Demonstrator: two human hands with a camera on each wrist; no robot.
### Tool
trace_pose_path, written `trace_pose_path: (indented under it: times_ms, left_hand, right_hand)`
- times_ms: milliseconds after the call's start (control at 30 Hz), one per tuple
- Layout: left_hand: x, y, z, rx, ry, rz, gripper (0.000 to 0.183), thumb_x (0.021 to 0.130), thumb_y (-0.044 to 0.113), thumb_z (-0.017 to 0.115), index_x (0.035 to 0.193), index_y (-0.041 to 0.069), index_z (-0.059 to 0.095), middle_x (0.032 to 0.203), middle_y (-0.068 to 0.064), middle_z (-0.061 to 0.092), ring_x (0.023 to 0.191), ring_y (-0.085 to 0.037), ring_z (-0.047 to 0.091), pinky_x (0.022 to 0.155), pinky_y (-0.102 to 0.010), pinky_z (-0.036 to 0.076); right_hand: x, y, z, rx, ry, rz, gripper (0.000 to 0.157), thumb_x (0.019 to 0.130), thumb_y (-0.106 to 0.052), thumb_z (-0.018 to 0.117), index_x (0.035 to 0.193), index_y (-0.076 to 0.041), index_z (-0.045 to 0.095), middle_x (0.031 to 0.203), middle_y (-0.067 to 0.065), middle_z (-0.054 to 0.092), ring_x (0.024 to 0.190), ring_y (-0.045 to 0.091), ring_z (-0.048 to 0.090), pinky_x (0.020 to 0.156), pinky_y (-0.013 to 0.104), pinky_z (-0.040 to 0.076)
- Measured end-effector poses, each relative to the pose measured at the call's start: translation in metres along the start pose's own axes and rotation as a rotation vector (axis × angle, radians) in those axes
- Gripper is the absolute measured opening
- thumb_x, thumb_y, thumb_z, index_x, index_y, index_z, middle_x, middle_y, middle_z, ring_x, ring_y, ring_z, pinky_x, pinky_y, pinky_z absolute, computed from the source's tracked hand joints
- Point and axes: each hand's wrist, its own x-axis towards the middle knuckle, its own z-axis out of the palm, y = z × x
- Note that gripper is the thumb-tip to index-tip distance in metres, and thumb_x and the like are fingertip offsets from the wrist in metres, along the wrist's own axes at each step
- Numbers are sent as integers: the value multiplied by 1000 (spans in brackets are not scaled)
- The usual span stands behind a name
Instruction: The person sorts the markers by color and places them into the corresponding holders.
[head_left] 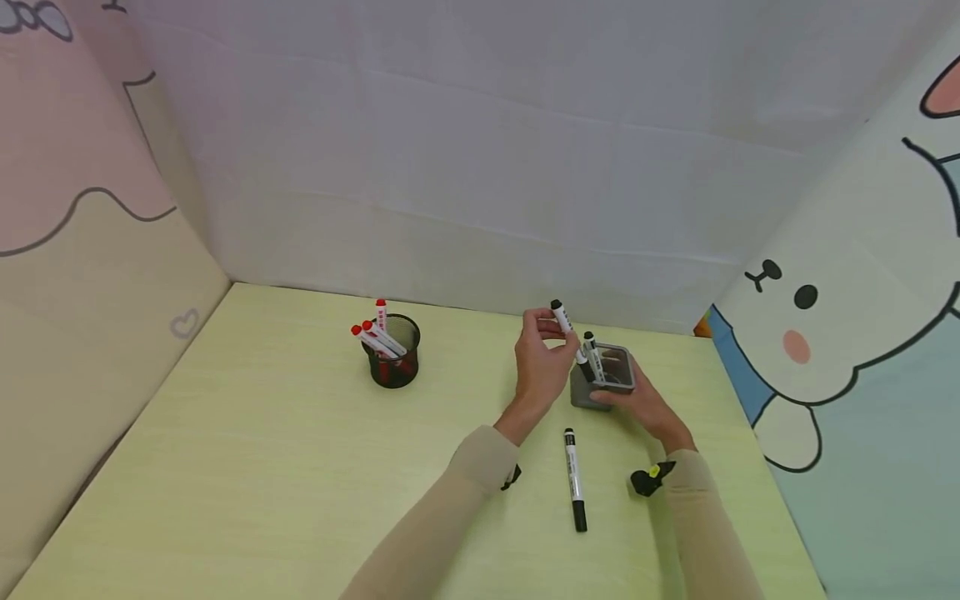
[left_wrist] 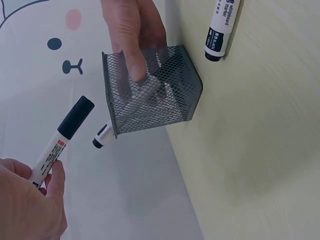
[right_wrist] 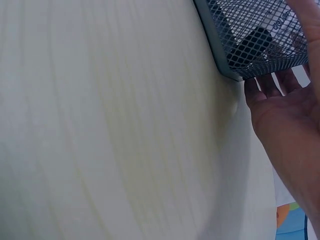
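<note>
My left hand (head_left: 542, 360) pinches a white whiteboard marker (left_wrist: 48, 157) between thumb and fingers. Its long black cap slants down toward the mouth of a square grey mesh pen holder (left_wrist: 150, 107). In the left wrist view a gap shows between that cap and the holder. My right hand (head_left: 643, 403) grips the holder, thumb on the near mesh side and fingers round the other side. A black-ended marker (head_left: 594, 354) stands inside, its end sticking out above the rim. The right wrist view shows a dark cap (right_wrist: 251, 46) through the mesh.
Another black-capped marker (head_left: 573, 475) lies on the pale yellow table (head_left: 262, 467), between my forearms. Farther left stands a round black mesh cup (head_left: 395, 375) with several red-capped markers (head_left: 381, 314). A white cloth wall (head_left: 465, 183) rises behind the table.
</note>
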Motion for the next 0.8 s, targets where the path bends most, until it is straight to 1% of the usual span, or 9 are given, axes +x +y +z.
trace_pose_path:
  times_ms: [133,200,333,433,533,667,800]
  left_hand:
    - [1,1,7,-12,-7,-9,33,92,0,68,122,4,52,104,-7,64,94,-17,65,79,-22,57]
    - [2,1,9,-13,1,-12,33,92,0,68,121,4,52,103,-7,64,94,-17,65,79,-22,57]
    - [4,-1,14,-12,12,-14,33,92,0,68,120,4,53,104,-7,64,94,-17,65,79,-23,58]
    - [5,-3,17,-11,5,-13,32,92,1,68,120,4,52,104,-7,64,94,-16,65,79,-22,57]
    - [5,-7,20,-5,-8,-3,31,92,-1,68,119,3,53,103,-8,63,94,-17,65,78,-22,57]
    - [4,-13,22,18,-36,3,30,92,-1,67,118,3,53,104,-10,63,95,-20,66,78,-21,57]
    - [3,-17,23,34,-54,1,29,93,-1,67,118,3,53,104,-10,63,95,-21,66,79,-21,57]
  right_hand:
    - [0,1,1,2,-3,-3,94,92,-21,80,163,-17,19,156,15,38,142,35,34,117,59,23]
    - [-1,1,2,9,-6,-4,94,92,-21,80,163,-18,19,156,14,38,142,34,34,117,59,22]
    - [-2,-1,2,22,-10,-2,93,92,-19,79,163,-18,19,156,15,38,142,35,35,117,59,22]
    - [-2,-2,2,18,-11,-1,93,93,-20,79,163,-18,18,155,15,39,140,35,36,117,59,23]
    - [-2,-1,2,13,-6,-7,93,92,-21,80,162,-18,20,154,14,41,138,33,38,115,55,26]
    - [-1,-1,1,9,-9,-6,91,92,-21,80,162,-20,21,152,10,42,135,29,40,112,46,31]
    - [0,-1,1,0,-15,-10,90,93,-22,79,162,-20,21,152,9,43,134,27,42,109,38,35]
